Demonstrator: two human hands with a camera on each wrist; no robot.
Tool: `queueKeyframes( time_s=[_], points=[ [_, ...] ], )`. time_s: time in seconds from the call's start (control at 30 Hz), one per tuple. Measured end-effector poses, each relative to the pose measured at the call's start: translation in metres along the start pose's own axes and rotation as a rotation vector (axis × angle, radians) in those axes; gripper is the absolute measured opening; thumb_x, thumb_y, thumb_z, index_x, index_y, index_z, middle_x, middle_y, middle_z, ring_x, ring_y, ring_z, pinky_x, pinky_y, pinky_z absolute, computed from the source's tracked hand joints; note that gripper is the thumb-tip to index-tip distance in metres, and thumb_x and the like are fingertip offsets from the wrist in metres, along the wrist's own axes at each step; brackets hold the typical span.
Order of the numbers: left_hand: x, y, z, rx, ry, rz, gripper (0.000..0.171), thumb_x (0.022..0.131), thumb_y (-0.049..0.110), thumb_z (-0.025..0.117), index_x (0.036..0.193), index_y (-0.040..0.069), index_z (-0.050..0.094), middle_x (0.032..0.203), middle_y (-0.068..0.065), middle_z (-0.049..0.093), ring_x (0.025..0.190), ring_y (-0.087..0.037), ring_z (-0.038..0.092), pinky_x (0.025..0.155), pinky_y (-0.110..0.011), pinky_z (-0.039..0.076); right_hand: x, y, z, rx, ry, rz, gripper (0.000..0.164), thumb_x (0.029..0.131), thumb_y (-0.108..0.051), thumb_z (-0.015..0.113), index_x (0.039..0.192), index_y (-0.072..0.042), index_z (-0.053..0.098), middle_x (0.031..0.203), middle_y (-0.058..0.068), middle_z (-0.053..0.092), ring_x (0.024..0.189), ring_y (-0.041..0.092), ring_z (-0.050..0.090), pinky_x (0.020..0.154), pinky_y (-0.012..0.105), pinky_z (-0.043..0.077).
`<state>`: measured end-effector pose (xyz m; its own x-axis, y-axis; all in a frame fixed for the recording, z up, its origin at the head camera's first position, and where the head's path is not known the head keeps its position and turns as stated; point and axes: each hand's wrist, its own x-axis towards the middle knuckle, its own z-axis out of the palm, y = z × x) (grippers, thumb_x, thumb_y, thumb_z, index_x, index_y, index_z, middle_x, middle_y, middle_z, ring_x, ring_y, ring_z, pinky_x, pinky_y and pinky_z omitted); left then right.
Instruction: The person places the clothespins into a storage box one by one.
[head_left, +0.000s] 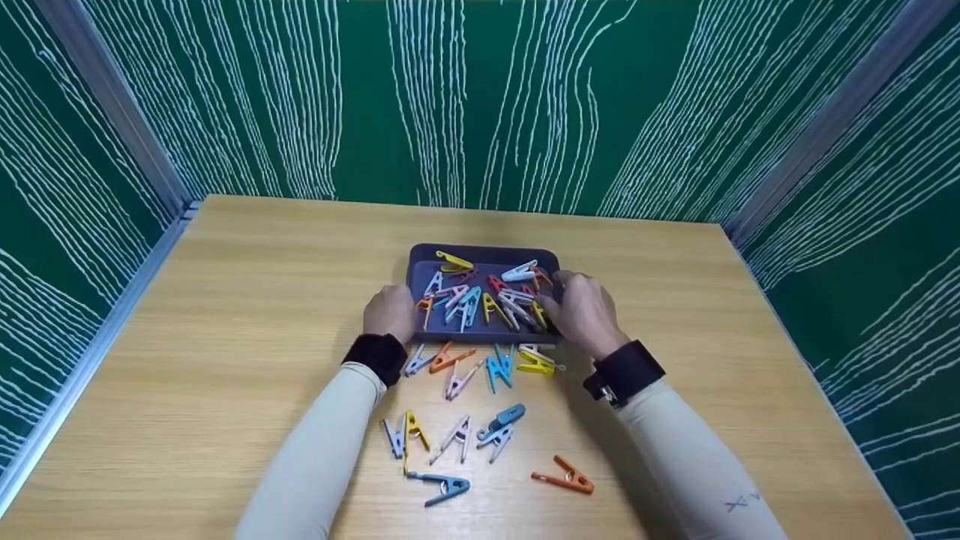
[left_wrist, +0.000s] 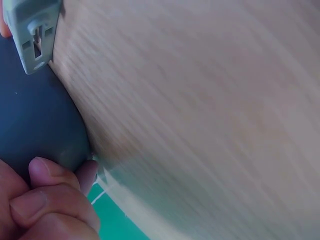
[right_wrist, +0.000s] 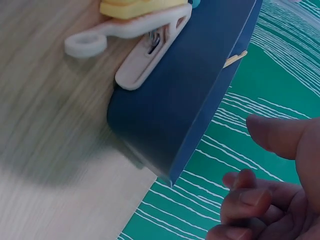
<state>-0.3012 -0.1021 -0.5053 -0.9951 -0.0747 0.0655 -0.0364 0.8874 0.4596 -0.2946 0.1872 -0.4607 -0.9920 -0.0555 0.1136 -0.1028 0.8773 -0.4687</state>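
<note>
With your left hand (head_left: 389, 311) you are gripping the left side of the tray (head_left: 484, 337), which is sitting at the centre of the frame. Your right hand (head_left: 589, 311) is holding nothing beside the right rim, fingers loosely curled, thumb apart; whether it is touching is hard to tell. The tray is probably handling as light, stiff and smooth; opposite side rims are offering the best hold, since loose clothespins (head_left: 469, 301) are lying inside
</note>
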Motion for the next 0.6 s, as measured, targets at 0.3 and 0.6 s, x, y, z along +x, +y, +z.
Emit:
queueKeyframes(
  time_s=[0.3, 0.6],
  points=[
    [0.001, 0.0, 0.0, -0.011, -0.005, -0.009, 0.023, 0.098, 0.003, 0.053, 0.098, -0.006, 0.074, 0.099, -0.024, 0.074, 0.09, -0.038, 0.073, 0.077, -0.052, 0.057, -0.022, -0.004, -0.003, 0.008, -0.044, -0.028, 0.044, 0.09, -0.023, 0.079, 0.126, 0.001, 0.069, 0.112, 0.019, 0.07, 0.085, 0.028, 0.062, 0.068, 0.037, 0.05],
    [-0.001, 0.001, -0.002, 0.014, 0.0, -0.005, 0.022, 0.096, 0.003, 0.055, 0.097, -0.005, 0.075, 0.1, -0.025, 0.074, 0.092, -0.039, 0.073, 0.078, -0.052, 0.058, -0.057, -0.003, -0.007, 0.021, -0.145, -0.324, 0.01, 0.084, -0.012, 0.082, 0.093, -0.009, 0.078, 0.08, 0.002, 0.07, 0.064, 0.014, 0.057, 0.056, 0.032, 0.046]
  ],
)
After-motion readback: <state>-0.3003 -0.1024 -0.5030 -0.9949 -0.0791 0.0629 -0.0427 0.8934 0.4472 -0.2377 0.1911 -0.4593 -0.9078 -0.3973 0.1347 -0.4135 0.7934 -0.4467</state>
